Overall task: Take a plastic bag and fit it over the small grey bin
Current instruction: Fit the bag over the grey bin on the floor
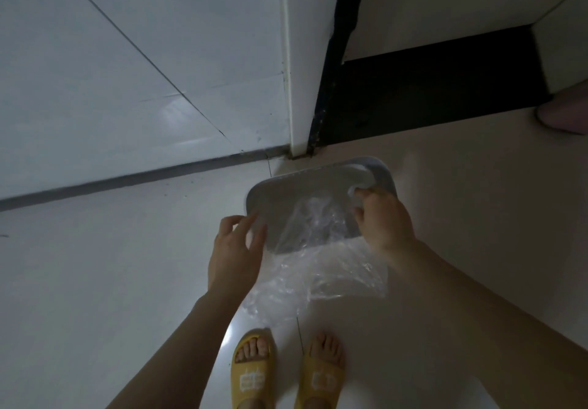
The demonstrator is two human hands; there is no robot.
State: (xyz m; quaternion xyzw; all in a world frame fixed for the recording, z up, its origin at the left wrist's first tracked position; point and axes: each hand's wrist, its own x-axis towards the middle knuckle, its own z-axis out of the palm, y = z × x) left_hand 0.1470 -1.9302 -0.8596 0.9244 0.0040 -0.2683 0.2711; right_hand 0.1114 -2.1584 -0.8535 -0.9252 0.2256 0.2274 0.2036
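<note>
The small grey bin (286, 195) stands on the pale floor near a wall corner, seen from above. A clear plastic bag (321, 268) is draped over its near side, partly inside the opening and partly crumpled on the floor in front. My right hand (381, 220) is closed on the bag at the bin's right rim, fingers curled over the edge. My left hand (237, 249) is at the bin's left near corner, fingers spread and touching the rim or the bag's edge; I cannot tell whether it grips anything.
A white wall (127, 74) with a grey skirting stands behind the bin, with a dark door threshold (429, 90) to the right. My feet in yellow slippers (253, 373) stand just below the bag. A pink slipper (566, 112) lies at the far right.
</note>
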